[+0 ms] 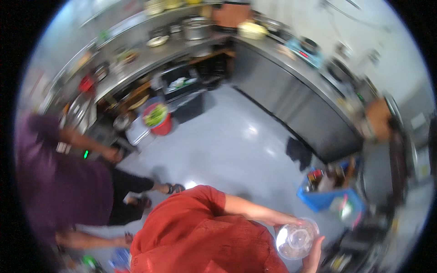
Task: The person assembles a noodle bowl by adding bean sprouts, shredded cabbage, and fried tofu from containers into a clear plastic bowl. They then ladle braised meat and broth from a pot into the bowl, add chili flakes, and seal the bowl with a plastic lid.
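Note:
At the lower right, I hold a clear round plastic container (298,239) between both hands, with rings showing on its top. My left hand (287,220) grips its far left edge, the arm reaching across from a red sleeve. On the near right side, my right hand (313,255) presses against the rim with the thumb raised. Glare on the plastic hides whatever may be inside.
A co-worker in a purple shirt (68,182) stands at the left. Right of my hands sits a blue crate (314,200) of mixed items. A red bucket (161,127) with greens stands by the far-left counter; steel cabinets (291,102) line the far right.

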`<state>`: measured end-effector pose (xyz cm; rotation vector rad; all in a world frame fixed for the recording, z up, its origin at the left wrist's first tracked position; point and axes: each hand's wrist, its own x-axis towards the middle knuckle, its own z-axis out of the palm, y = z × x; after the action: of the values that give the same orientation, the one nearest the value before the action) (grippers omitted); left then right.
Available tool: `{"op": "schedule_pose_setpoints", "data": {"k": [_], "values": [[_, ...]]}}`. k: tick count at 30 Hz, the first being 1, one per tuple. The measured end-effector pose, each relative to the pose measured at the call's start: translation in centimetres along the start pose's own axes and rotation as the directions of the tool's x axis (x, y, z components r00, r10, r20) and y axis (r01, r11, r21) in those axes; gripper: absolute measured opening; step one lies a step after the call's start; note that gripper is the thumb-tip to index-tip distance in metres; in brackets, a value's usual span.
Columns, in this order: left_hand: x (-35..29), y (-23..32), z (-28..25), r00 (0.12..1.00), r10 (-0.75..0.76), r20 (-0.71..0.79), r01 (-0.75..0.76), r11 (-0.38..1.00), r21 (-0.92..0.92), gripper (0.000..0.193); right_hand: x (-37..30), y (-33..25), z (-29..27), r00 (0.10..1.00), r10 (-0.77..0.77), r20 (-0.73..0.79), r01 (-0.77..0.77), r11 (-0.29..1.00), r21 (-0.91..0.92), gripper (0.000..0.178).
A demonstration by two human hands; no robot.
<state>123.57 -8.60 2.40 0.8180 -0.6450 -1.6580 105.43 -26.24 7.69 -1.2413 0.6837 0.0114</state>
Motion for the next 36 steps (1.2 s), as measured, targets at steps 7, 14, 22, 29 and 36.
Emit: {"op": "schedule_pose_setpoints", "data": {"k": [7, 14, 22, 29, 36], "values": [[-3.5, 1.5, -6.1, 0.825, 0.275, -0.493, -0.347, 0.936, -0.059, 0.086, 15.4, -4.1, 5.5, 0.924, -0.106, 0.368, 0.188, 0.963, -0.195, 0.063], [-9.0, -1.4, -5.9, 0.140, 0.265, -0.954, -0.681, 0.725, 0.102, 0.089, 22.5, -3.2, 19.9, 0.809, -0.037, 0.587, 0.134, 0.983, -0.122, 0.062], [-20.4, -2.0, -13.5, -0.378, 0.115, -0.919, -0.782, 0.492, 0.383, 0.067, 26.5, 2.9, 38.3, 0.679, 0.054, 0.732, 0.029, 0.995, -0.100, 0.063], [-35.2, -3.0, -16.3, -0.496, 0.077, -0.865, -0.771, 0.419, 0.480, 0.061, 27.5, 2.7, 55.4, 0.493, 0.440, 0.751, -0.050, 0.875, -0.481, 0.067], [-49.2, -5.8, -14.8, -0.470, 0.064, -0.880, -0.774, 0.449, 0.446, 0.055, 26.1, 5.1, 73.0, 0.044, 0.600, 0.799, 0.210, 0.776, -0.594, 0.065]]}}
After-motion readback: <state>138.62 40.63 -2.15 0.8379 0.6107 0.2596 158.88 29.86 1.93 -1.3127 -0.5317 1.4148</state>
